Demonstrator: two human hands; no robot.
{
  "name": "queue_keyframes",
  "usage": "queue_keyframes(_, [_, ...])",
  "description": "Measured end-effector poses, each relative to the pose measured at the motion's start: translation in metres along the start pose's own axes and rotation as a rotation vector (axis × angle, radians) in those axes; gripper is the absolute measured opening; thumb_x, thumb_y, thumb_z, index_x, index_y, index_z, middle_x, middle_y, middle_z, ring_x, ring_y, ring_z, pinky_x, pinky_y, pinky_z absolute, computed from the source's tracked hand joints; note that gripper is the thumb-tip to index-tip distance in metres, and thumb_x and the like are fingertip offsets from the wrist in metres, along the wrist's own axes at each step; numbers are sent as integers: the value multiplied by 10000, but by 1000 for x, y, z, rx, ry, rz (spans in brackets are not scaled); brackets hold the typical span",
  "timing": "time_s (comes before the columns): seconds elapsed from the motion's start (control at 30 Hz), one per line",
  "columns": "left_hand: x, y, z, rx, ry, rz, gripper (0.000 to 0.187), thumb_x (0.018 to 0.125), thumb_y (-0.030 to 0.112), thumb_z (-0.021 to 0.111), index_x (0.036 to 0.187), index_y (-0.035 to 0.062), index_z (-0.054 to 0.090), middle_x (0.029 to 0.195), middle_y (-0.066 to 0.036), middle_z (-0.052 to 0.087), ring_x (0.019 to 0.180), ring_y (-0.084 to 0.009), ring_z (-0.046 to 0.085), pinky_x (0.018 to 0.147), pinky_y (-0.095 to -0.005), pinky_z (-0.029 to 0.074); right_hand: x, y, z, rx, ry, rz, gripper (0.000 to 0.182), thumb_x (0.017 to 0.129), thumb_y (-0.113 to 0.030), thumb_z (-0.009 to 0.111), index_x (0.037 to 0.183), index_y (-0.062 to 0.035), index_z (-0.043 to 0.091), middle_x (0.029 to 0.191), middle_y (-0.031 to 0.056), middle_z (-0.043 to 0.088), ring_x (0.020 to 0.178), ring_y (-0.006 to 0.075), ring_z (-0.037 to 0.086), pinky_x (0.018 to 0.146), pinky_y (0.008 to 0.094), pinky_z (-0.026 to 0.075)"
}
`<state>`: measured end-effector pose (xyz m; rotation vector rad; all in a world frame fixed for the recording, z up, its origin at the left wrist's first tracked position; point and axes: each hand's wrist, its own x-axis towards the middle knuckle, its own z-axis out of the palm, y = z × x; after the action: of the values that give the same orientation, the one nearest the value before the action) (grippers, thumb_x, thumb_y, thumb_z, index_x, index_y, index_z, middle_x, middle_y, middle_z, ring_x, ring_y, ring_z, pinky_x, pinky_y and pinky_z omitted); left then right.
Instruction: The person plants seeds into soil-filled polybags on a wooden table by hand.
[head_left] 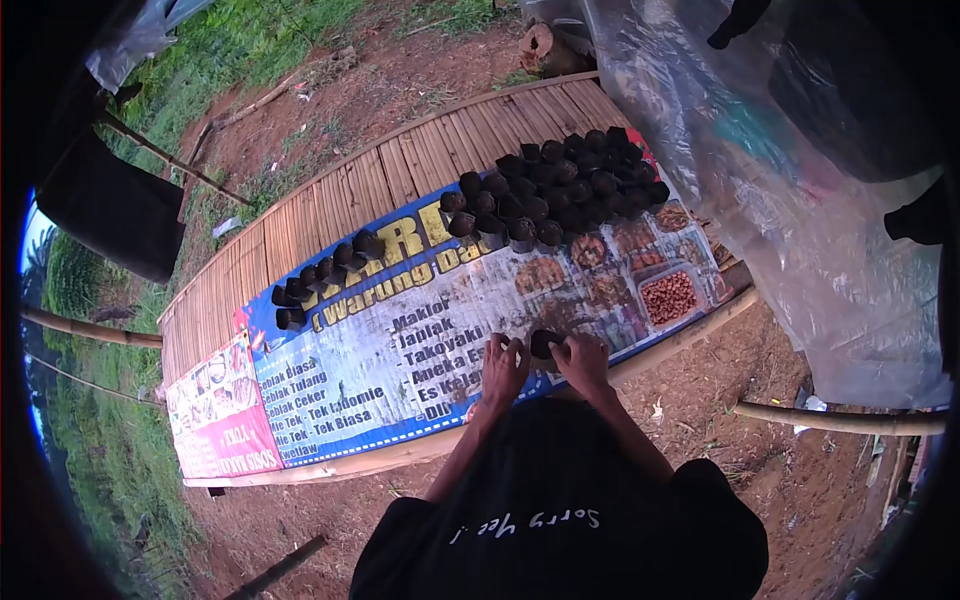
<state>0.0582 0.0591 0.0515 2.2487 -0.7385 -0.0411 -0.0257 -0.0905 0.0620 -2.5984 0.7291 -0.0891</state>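
A small black plastic planting bag (544, 344) stands near the front edge of the table, between my two hands. My right hand (584, 359) closes its thumb and fingers on the right side of this bag. Just left of the bag, my left hand (506, 366) is closed with the fingertips drawn together; what it pinches, if anything, is too small to make out. To the right sits a clear plastic tub (668, 297) of reddish-brown seeds.
Many filled black planting bags (560, 185) crowd the table's far right, and several more (325, 270) form a group at left. A printed banner (360, 370) covers part of the bamboo-slat table (330, 200). Plastic sheeting (740, 200) hangs at right; a bamboo pole (840, 418) juts in below.
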Motion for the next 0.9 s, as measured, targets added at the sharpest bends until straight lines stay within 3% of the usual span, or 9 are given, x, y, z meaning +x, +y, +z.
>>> queue_keyframes(0.1, [18, 3, -8, 44, -10, 19, 187, 819, 206, 670, 866, 36, 608, 954, -179, 511, 904, -357, 519, 787, -458, 442, -7, 1, 5, -15, 105, 29, 382, 849, -442, 594, 826, -72, 684, 769, 158, 660, 902, 376, 611, 855, 523, 431])
queue_keyframes(0.17, [31, 9, -14, 122, -42, 83, 259, 809, 262, 690, 875, 27, 601, 947, -175, 509, 910, -358, 512, 788, -450, 437, -6, 7, 18, 56, -74, 80, 409, 843, -454, 593, 853, -57, 689, 779, 181, 666, 825, 379, 642, 822, 486, 477])
queue_keyframes(0.3, [50, 5, -13, 174, -200, 163, 208, 814, 225, 665, 871, 31, 614, 943, -177, 508, 901, -357, 517, 782, -453, 443, -3, 3, 23, 105, -107, 131, 395, 846, -427, 583, 867, -45, 681, 773, 195, 664, 749, 376, 652, 737, 447, 509])
queue_keyframes(0.5, [58, 12, -13, 107, -290, 264, 124, 794, 125, 598, 874, 50, 655, 929, -179, 515, 913, -355, 536, 789, -444, 467, -2, 1, 8, 58, -48, 107, 306, 843, -337, 554, 864, -54, 670, 749, 184, 647, 813, 381, 625, 815, 534, 439])
queue_keyframes(0.57, [52, 19, -24, 30, -303, 210, 100, 774, 112, 635, 828, 29, 621, 958, -168, 514, 928, -362, 542, 833, -443, 468, -3, -2, -3, 19, 24, 88, 273, 827, -322, 562, 841, -70, 669, 747, 170, 640, 864, 378, 593, 844, 545, 404])
queue_keyframes(0.7, [30, 14, -10, 16, -201, 186, 100, 765, 97, 629, 830, 22, 615, 955, -172, 512, 917, -369, 544, 830, -444, 471, -2, 1, -4, 40, -46, 103, 258, 819, -319, 573, 823, -81, 673, 760, 163, 644, 912, 377, 565, 859, 516, 402])
queue_keyframes(0.8, [29, 12, 1, -34, -224, 21, 104, 764, 88, 626, 835, 13, 612, 952, -181, 508, 919, -373, 541, 816, -452, 473, 10, 4, -1, 63, -97, 128, 257, 814, -321, 582, 800, -81, 674, 767, 160, 643, 931, 374, 558, 856, 511, 400])
queue_keyframes(0.87, [20, 12, -1, -23, -168, 48, 285, 761, 105, 603, 1041, 84, 651, 969, -186, 503, 926, -363, 525, 838, -462, 460, 6, 0, -11, 4, -35, 53, 265, 817, -327, 585, 793, -80, 676, 774, 164, 649, 920, 374, 560, 853, 508, 400])
queue_keyframes(0.9, [19, 10, 0, -13, -168, 32, 283, 755, 119, 617, 1032, 66, 646, 965, -182, 505, 933, -362, 524, 842, -458, 459, 7, 2, -6, 3, -36, 51, 265, 817, -327, 585, 793, -80, 676, 774, 164, 649, 920, 374, 560, 853, 508, 400])
